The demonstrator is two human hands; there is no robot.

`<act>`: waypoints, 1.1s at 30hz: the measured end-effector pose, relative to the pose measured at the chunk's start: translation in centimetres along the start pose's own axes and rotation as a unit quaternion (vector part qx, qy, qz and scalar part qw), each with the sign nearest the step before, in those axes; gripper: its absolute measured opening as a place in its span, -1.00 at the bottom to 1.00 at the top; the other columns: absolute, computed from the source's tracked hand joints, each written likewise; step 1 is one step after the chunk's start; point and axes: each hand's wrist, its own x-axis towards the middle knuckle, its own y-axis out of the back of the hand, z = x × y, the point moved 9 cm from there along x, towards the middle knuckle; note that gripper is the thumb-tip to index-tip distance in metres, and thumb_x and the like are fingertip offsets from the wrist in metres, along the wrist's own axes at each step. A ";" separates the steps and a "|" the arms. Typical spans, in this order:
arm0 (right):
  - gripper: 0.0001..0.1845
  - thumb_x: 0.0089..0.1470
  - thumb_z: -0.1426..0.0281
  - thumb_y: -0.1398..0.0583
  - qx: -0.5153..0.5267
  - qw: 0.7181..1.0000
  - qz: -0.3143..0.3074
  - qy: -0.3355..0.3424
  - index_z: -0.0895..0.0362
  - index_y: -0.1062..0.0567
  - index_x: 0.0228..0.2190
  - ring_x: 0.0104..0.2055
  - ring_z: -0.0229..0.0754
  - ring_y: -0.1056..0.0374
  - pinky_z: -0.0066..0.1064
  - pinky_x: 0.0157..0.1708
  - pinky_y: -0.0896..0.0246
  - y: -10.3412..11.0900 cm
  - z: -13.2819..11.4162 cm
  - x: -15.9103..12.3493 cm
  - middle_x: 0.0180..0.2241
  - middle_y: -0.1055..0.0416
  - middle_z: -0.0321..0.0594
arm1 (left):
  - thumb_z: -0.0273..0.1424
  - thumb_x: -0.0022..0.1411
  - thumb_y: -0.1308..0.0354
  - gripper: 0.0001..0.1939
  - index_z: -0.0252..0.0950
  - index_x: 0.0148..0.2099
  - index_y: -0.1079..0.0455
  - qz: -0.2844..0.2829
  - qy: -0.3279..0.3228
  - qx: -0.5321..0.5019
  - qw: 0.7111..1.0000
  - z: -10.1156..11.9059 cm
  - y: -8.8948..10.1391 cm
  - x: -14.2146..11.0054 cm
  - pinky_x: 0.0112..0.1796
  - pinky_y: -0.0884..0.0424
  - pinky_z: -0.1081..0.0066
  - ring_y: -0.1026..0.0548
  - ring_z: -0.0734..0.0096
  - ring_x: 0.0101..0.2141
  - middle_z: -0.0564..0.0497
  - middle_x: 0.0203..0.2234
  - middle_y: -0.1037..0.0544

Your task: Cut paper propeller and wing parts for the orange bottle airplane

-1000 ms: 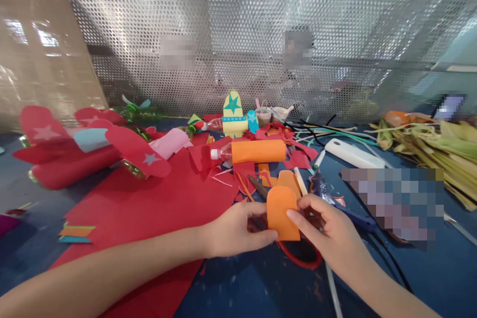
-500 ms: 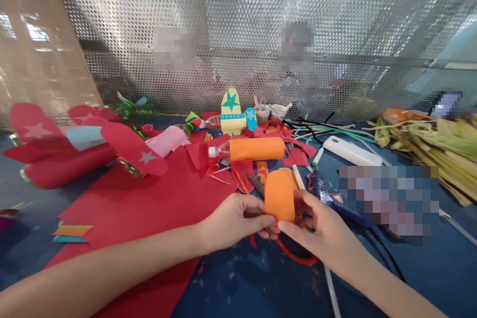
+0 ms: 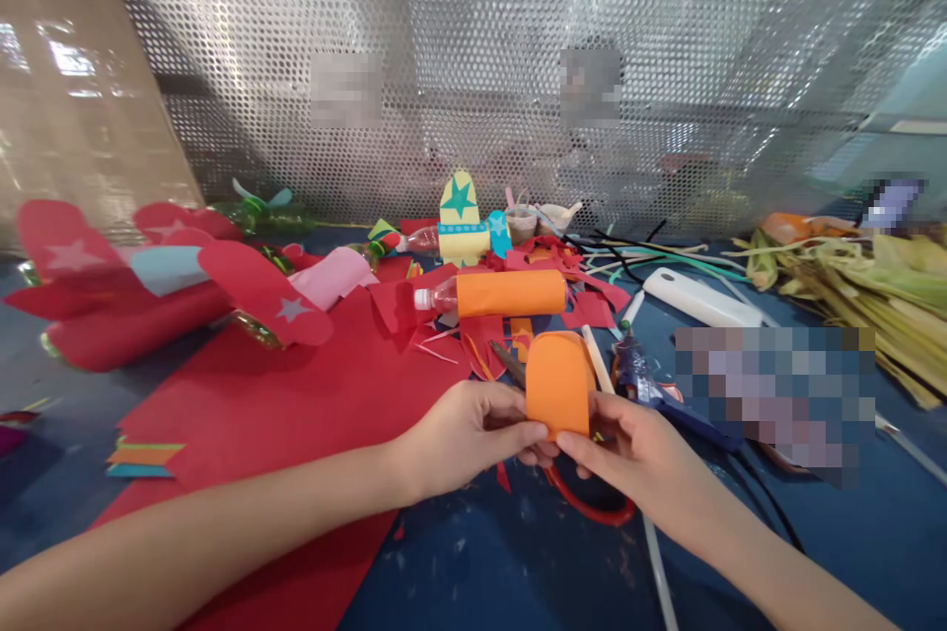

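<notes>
Both my hands pinch one orange paper cutout (image 3: 558, 383) with a rounded top, held upright just above the blue table (image 3: 518, 562). My left hand (image 3: 473, 439) grips its lower left corner between thumb and fingers. My right hand (image 3: 628, 449) grips its lower right edge. Red-handled scissors (image 3: 592, 508) lie on the table under my hands. Behind the cutout lies a plastic bottle wrapped in orange paper (image 3: 503, 294).
A large red paper sheet (image 3: 281, 414) covers the table's left side. A red paper-covered plane model (image 3: 148, 291) sits far left, a yellow rocket shape (image 3: 463, 217) at the back. Paper scraps, a glue gun (image 3: 643, 380), a white case (image 3: 699, 299) and dried corn husks (image 3: 873, 296) lie to the right.
The orange cutout has risen slightly and turned upright. My right hand's fingers shifted from its side to its lower edge, drawing closer to my left hand.
</notes>
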 end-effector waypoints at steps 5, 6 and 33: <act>-0.80 0.09 0.26 -0.19 -0.015 1.000 0.010 0.009 0.15 -0.46 -0.35 -0.41 -0.24 -0.39 -0.48 -0.41 -0.33 0.0 -0.6 -0.1 -0.42 -0.46 -0.25 | -0.39 0.17 -0.20 -0.84 -0.37 -0.27 -0.55 0.000 0.007 -0.010 1.000 -0.1 -0.2 -0.1 -0.33 -0.47 0.57 -0.58 0.49 -0.39 -0.01 -0.42 -0.64; -0.80 0.09 0.26 -0.19 -0.020 1.000 0.013 0.010 0.15 -0.46 -0.36 -0.42 -0.24 -0.39 -0.47 -0.41 -0.33 0.1 -0.6 -0.2 -0.43 -0.46 -0.25 | -0.38 0.15 -0.21 -0.84 -0.37 -0.27 -0.54 0.004 0.008 -0.009 1.000 -0.2 -0.1 -0.1 -0.33 -0.47 0.57 -0.58 0.49 -0.40 0.00 -0.43 -0.64; -0.74 0.15 0.26 -0.18 0.014 0.995 0.064 0.077 0.05 -0.27 -0.16 -0.32 -0.17 -0.51 -0.36 -0.23 -0.44 0.7 -1.3 -0.6 -0.38 -0.48 -0.27 | -0.40 0.15 -0.21 -0.73 -0.29 -0.08 -0.35 0.081 -0.027 0.002 0.996 0.6 0.4 -0.5 -0.25 -0.48 0.45 -0.59 0.42 -0.34 0.01 -0.39 -0.63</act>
